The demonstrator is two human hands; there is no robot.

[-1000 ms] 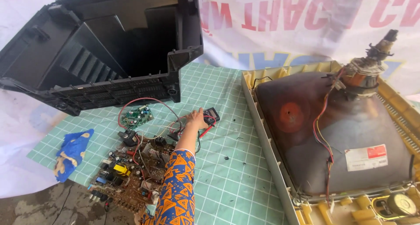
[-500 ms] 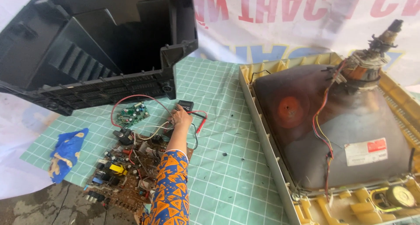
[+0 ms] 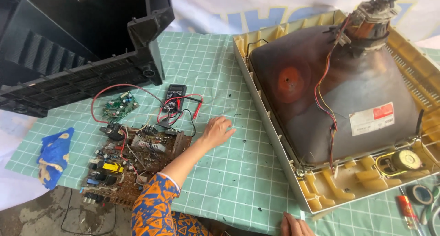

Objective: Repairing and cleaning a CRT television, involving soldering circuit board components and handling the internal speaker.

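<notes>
The left hand (image 3: 217, 130) lies palm down on the green mat (image 3: 215, 190), fingers loosely spread and holding nothing, its forearm stretched out from an orange-patterned sleeve past the circuit board (image 3: 133, 165). Just beside it, up and to the left, sits the black multimeter (image 3: 175, 97) with its red and black leads coiled within easy reach. The right hand (image 3: 295, 227) shows only at the bottom edge, near the tube's (image 3: 339, 89) cream frame (image 3: 275, 139), and I cannot tell how its fingers are set.

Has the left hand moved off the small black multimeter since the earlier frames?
Yes. The left hand has moved right, off the small black multimeter, and now rests open on the green grid cutting mat.
</notes>
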